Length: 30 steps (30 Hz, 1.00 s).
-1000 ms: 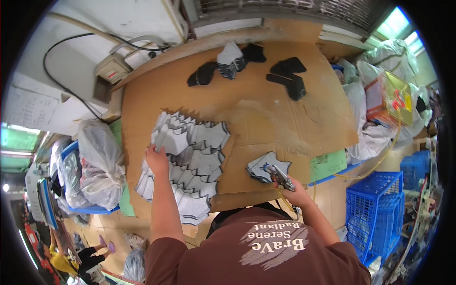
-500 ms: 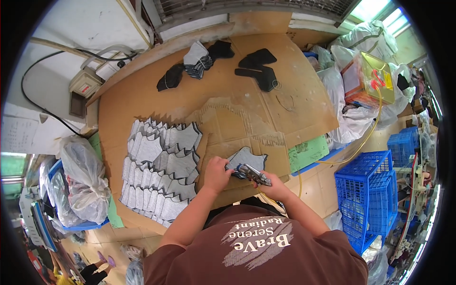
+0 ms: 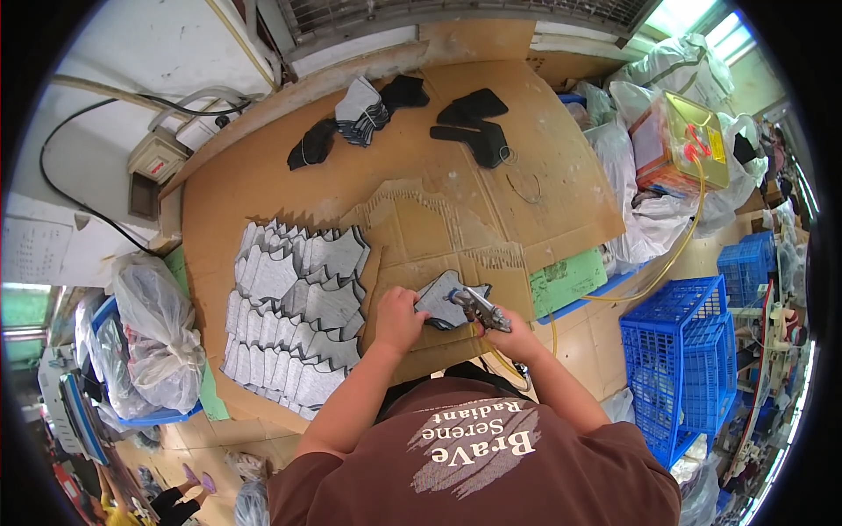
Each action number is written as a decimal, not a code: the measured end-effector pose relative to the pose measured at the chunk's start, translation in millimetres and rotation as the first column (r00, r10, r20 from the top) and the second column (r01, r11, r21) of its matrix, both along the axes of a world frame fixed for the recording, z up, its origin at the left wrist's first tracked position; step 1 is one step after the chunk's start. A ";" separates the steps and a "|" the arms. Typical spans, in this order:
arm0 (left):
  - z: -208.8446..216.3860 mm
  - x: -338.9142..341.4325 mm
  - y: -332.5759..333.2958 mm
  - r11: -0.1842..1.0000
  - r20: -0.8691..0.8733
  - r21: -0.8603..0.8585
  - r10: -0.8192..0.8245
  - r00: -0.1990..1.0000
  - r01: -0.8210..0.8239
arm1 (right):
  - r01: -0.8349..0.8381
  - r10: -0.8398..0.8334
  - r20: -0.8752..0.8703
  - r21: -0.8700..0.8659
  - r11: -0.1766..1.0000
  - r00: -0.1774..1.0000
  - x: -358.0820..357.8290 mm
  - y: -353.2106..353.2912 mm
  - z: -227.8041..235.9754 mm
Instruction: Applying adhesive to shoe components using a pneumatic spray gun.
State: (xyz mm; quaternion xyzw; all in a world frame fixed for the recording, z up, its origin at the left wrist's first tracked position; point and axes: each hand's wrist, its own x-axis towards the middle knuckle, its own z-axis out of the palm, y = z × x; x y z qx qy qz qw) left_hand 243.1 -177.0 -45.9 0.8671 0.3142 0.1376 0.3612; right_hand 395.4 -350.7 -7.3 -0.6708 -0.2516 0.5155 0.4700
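Note:
In my right hand (image 3: 517, 340) is a metal spray gun (image 3: 478, 309), its nozzle end over a grey fabric piece with black edging (image 3: 434, 294). A yellow hose hangs below that hand. My left hand (image 3: 402, 317) is closed at the piece's left edge, its fingers curled and the thumb against the edge. Part of the piece is hidden by the gun. To the left, overlapping rows of similar grey pieces (image 3: 294, 307) lie spread on the brown cardboard (image 3: 421, 228).
Farther back lie a bundled grey stack (image 3: 360, 114), black pieces (image 3: 478, 127) and a loose band (image 3: 524, 188). At right are a yellow-hosed metal can (image 3: 680, 145) and blue crates (image 3: 675, 359). Plastic bags (image 3: 158, 333) sit at left; a switch box (image 3: 158, 153) is on the wall.
The spray gun's nozzle has moved away from me and slightly right across the grey piece. My right hand has shifted slightly right; my left hand has barely moved.

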 end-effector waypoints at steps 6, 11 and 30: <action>7.3 1.6 1.6 1.000 -0.024 0.008 -0.005 1.000 0.005 | 0.053 -0.053 0.013 0.003 0.999 0.999 8.7 -0.9 12.8; 7.4 -9.2 7.0 0.919 0.040 -0.348 0.211 0.977 -0.184 | -0.013 0.012 0.002 0.011 1.000 1.000 5.8 4.3 29.6; -2.4 -161.0 155.3 0.631 0.064 0.254 0.745 0.663 -0.733 | -0.099 0.103 -0.075 0.052 0.994 0.992 -2.3 8.4 17.0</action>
